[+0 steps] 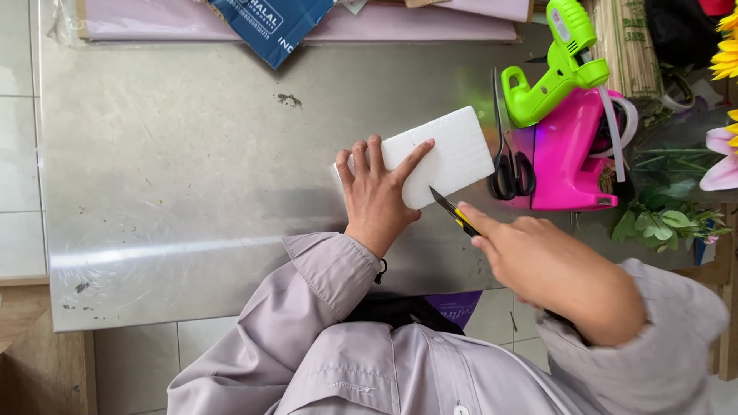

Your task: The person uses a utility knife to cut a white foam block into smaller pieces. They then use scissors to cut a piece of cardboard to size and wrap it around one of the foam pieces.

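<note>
Left hand [377, 196] pressed flat, fingers spread, on white foam block [430, 157] mid-table; right hand [550, 265] gripped yellow utility knife [455, 214], blade at block's near edge, no cut visible.

The person wears a pale lilac-grey shirt with long sleeves, loose cuffs and white buttons on the front. Both hands, the left hand [374, 198] and the right hand [555, 269], are bare.
</note>
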